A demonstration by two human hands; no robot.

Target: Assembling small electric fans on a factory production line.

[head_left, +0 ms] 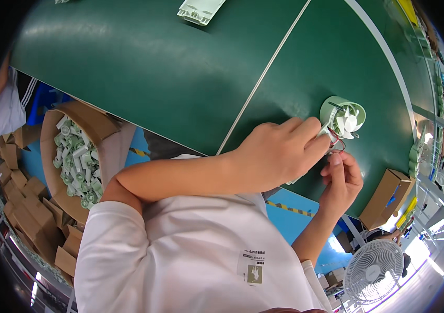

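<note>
A pale green small handheld fan (pixel 331 110), with a round ring and white blades (pixel 348 121), is at the right over the green table. My left hand (pixel 284 151) reaches across from the left and is closed round the fan's body below the ring; a pale green edge shows under the palm. Thin red and dark wires (pixel 336 140) loop out of the body between my hands. With thumb and fingertips, my right hand (pixel 342 180) pinches the wires close to the left fingers. The wire ends are hidden in that pinch.
A pale green plastic part (pixel 200 11) lies at the table's far side. A white strip (pixel 263 78) crosses the green tabletop (pixel 143 62). At left, a carton (pixel 57 172) holds many pale green and white parts. A cardboard box (pixel 386 201) and a standing fan (pixel 373 272) are at right.
</note>
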